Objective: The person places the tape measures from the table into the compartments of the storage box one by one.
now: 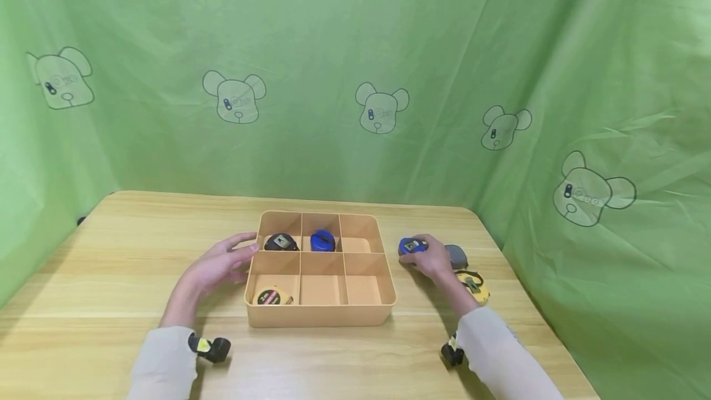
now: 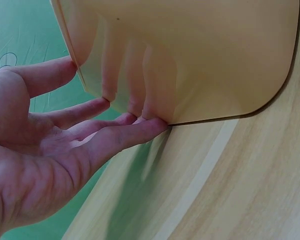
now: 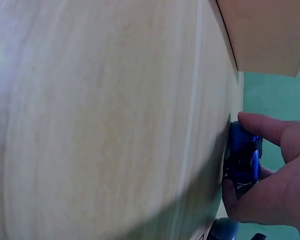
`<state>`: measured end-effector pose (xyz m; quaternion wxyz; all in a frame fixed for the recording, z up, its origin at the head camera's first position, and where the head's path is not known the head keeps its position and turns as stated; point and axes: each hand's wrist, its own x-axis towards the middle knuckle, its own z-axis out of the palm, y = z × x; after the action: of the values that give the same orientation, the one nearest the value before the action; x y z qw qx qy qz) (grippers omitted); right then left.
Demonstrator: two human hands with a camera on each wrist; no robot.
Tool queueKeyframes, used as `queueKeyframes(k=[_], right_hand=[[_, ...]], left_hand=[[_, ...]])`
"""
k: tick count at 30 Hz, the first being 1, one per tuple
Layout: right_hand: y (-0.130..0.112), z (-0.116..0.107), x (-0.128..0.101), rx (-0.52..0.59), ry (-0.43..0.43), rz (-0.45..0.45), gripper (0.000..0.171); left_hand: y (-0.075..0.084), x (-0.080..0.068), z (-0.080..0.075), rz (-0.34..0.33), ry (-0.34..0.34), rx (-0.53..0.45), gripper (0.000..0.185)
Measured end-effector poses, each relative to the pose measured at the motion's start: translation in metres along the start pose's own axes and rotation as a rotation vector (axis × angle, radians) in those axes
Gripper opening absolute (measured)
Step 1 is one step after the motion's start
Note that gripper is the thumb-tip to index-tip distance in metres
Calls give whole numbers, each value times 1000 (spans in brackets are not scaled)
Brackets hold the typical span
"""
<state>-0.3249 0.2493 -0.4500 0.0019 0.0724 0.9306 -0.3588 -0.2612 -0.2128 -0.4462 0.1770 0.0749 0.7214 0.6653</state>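
Observation:
A peach divided box (image 1: 322, 315) stands on the wooden table. My left hand (image 1: 219, 264) is at its left wall; in the left wrist view the extended fingertips (image 2: 155, 125) touch that wall and its lower edge. To the right of the box, my right hand (image 1: 433, 259) grips a blue tape measure (image 1: 410, 245) by its sides, thumb on one side and fingers on the other. The right wrist view shows this tape measure (image 3: 242, 152) close over the tabletop. Beside that hand lie a grey tape measure (image 1: 457, 257) and a yellow one (image 1: 475, 289).
In the box's back row sit a black tape measure (image 1: 281, 242) at left and another blue tape measure (image 1: 323, 241) in the middle. A pale yellow tape measure (image 1: 272, 295) lies in the front left compartment. A green curtain (image 1: 311, 159) hangs behind the table.

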Motion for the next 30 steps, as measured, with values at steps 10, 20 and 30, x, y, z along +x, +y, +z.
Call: queueKeyframes(k=[10,20,30], right_hand=[[-1,0,-2,7,10,-1,73],[1,1,-1,26,16,4,74],[-2,-1,-2,97,0,48,75]], left_hand=[[1,-1,1,-5,9,11,71],[-1,0,0,-2,4,6,76],[-2,1,0,-1,9,10,73]])
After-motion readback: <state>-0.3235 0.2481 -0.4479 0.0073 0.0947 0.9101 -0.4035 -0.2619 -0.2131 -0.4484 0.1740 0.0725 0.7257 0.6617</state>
